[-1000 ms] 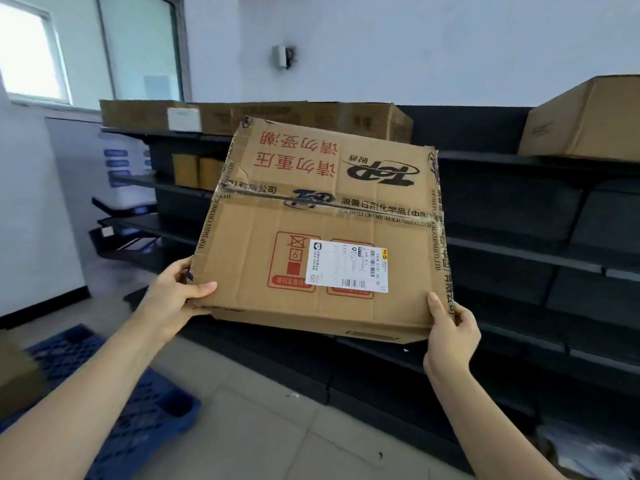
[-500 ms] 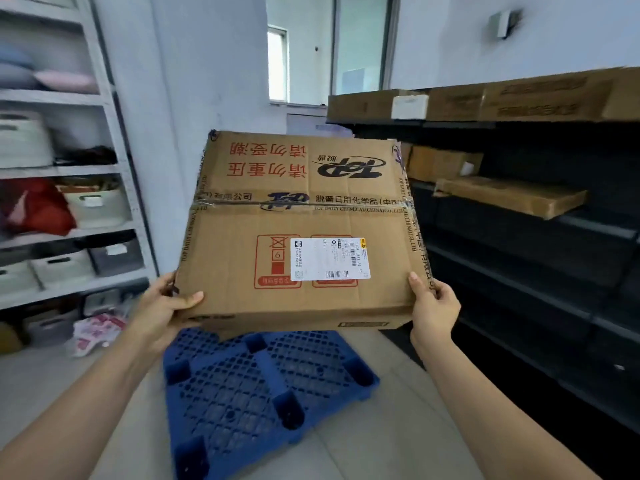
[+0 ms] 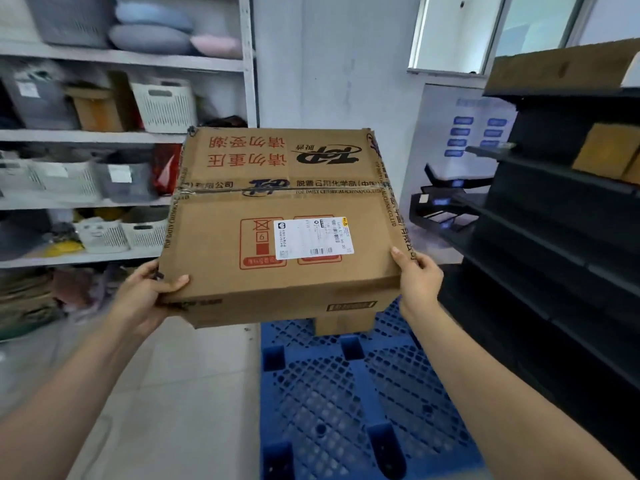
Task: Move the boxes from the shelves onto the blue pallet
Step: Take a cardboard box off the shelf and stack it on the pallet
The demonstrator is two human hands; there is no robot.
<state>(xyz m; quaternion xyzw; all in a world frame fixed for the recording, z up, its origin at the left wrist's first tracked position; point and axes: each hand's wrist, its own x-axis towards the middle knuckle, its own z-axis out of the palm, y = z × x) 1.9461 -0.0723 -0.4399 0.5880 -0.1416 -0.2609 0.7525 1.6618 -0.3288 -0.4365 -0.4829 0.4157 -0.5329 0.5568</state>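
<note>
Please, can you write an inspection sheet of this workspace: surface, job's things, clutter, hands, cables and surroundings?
Surface: blue pallet on pale tiled floor.
Job's things: large cardboard box held in the air, not yet on the pallet; smaller box on the pallet beneath it; further boxes on black shelves.
Clutter: blurred heap low at the left.
Hands: left hand and right hand grip the large box's near corners.
Cables: nothing seen.
Surroundings: white shelving with baskets; window.

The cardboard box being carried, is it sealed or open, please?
Sealed: the cardboard box has flaps lying flat, with tape along the seam.
</note>
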